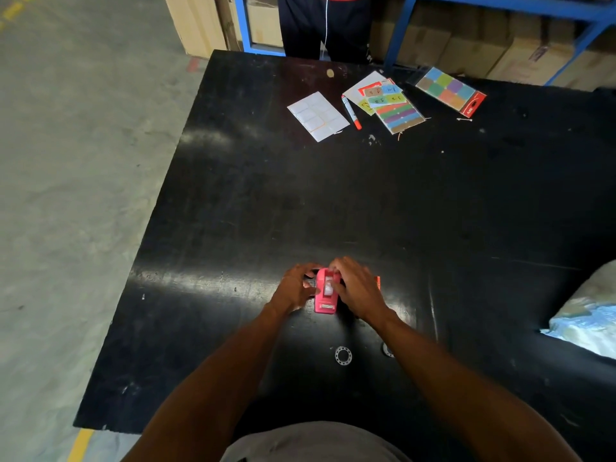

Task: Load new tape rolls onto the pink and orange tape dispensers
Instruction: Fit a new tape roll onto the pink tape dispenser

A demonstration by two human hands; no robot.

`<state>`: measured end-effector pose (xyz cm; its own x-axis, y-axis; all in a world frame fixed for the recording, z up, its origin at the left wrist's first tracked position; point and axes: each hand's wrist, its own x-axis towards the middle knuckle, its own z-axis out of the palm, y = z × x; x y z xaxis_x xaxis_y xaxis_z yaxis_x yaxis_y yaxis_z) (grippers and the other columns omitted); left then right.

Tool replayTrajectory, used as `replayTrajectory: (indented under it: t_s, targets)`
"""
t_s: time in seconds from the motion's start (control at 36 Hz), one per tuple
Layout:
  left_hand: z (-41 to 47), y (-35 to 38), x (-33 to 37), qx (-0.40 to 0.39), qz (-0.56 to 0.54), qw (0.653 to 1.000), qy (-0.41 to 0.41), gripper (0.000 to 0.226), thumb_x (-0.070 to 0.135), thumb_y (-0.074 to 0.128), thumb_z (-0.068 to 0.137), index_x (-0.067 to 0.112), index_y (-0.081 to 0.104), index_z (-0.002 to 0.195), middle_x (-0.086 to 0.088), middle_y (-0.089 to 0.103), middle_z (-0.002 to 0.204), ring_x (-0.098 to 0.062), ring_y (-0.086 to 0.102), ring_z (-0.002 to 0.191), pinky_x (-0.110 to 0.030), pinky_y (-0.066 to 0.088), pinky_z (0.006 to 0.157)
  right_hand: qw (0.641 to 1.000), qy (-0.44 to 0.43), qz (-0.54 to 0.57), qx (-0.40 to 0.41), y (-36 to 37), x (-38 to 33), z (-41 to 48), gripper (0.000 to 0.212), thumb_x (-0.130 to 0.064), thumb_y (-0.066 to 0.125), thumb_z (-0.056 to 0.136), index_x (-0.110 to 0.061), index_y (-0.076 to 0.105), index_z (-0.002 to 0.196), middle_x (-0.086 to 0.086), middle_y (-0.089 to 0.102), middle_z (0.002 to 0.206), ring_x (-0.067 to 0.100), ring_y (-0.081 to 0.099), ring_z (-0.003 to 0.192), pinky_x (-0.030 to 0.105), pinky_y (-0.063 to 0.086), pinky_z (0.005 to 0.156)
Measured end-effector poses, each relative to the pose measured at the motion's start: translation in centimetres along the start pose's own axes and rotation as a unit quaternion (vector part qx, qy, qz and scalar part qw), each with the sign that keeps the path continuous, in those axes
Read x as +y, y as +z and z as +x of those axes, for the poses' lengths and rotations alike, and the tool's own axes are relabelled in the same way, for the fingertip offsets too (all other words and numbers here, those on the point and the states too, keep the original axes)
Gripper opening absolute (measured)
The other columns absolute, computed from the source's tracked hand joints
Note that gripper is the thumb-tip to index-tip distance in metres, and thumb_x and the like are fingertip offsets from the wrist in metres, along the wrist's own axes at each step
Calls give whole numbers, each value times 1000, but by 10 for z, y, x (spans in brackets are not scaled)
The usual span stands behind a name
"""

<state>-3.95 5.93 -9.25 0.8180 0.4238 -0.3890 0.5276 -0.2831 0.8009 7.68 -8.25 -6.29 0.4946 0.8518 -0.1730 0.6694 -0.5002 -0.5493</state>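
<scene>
The pink tape dispenser (326, 296) stands on the black table (333, 201), cutter end toward me, with a clear tape roll (329, 285) seated in its well. My left hand (296, 288) grips the dispenser's left side. My right hand (358, 286) covers its right side, fingers on the roll. A sliver of the orange dispenser (377, 282) shows behind my right hand; the rest is hidden. Two clear tape rolls lie flat nearer me, one (343, 355) in full view and one (387, 350) partly under my right forearm.
At the far side lie a white label sheet (318, 116), a red-capped marker (351, 112) and two packs of coloured sticky labels (393, 106) (450, 91). A person in dark trousers (325, 26) stands beyond the table. A plastic-wrapped bundle (590, 315) sits at the right edge.
</scene>
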Motion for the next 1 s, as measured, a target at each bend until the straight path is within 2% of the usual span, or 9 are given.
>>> replayTrajectory:
  t_s: [0.06, 0.19, 0.36, 0.5, 0.61, 0.72, 0.81, 0.92, 1.0]
  targets:
    - [-1, 0, 1, -2, 2, 1000, 3, 55, 9, 79, 74, 16, 61, 126, -10, 60, 117, -16, 58, 94, -28, 51, 83, 1000, -16, -27, 0, -2, -2, 1, 7, -27, 53, 95, -22, 55, 100, 1, 60, 105, 19, 54, 97, 37, 41, 89]
    - [-1, -1, 1, -4, 4, 1000, 0, 54, 8, 79, 75, 19, 61, 125, -7, 60, 116, -15, 58, 95, -25, 49, 82, 992, -39, -111, -54, -6, 1, 6, 25, -30, 46, 98, -17, 64, 109, 5, 65, 115, 24, 56, 107, 40, 37, 95]
    - [-2, -2, 3, 2, 10, 1000, -2, 54, 12, 80, 74, 21, 62, 124, -7, 62, 117, -18, 60, 98, -37, 54, 90, 980, -62, -169, -89, -8, 7, 4, 48, -53, 60, 87, -23, 60, 125, 3, 65, 127, 22, 54, 115, 43, 36, 100]
    - [-3, -2, 3, 4, 7, 1000, -1, 55, 9, 80, 73, 21, 62, 123, -9, 61, 114, -22, 61, 98, -32, 53, 85, 983, -60, -160, -66, -9, -3, 1, 35, -40, 53, 94, -19, 60, 121, 8, 65, 124, 25, 53, 114, 43, 32, 99]
    - [-2, -3, 5, -3, 12, 1000, -2, 55, 9, 80, 73, 22, 62, 124, -8, 59, 115, -16, 58, 92, -26, 50, 81, 984, -56, -157, -65, -13, -4, 3, 27, -37, 48, 97, -21, 65, 110, 4, 68, 116, 21, 55, 108, 41, 32, 96]
    - [-2, -4, 6, -5, 14, 1000, -1, 54, 11, 80, 74, 21, 61, 124, -8, 59, 117, -16, 57, 96, -28, 50, 84, 983, -55, -165, -61, -12, -2, 5, 30, -38, 39, 101, -25, 66, 103, 1, 70, 112, 18, 55, 104, 37, 28, 93]
    - [-3, -4, 6, -7, 12, 1000, -8, 54, 12, 80, 74, 22, 60, 124, -8, 58, 118, -16, 55, 97, -27, 47, 84, 982, -63, -169, -59, -14, -7, 6, 43, -43, 29, 99, -22, 66, 100, 2, 69, 109, 19, 54, 104, 37, 29, 92]
    - [-3, -3, 6, -2, 2, 1000, -10, 57, 12, 81, 74, 21, 60, 125, -9, 57, 118, -16, 56, 94, -26, 48, 81, 982, -83, -163, -39, -12, -12, 2, 27, -32, 47, 98, -16, 68, 100, 4, 59, 113, 23, 50, 107, 39, 31, 92]
    - [-4, -3, 6, 0, 3, 1000, -14, 57, 9, 79, 75, 20, 59, 127, -10, 55, 119, -19, 57, 95, -27, 48, 81, 983, -83, -162, -18, -6, -11, -8, 23, -32, 52, 96, -17, 69, 94, 1, 55, 107, 21, 50, 102, 38, 33, 86]
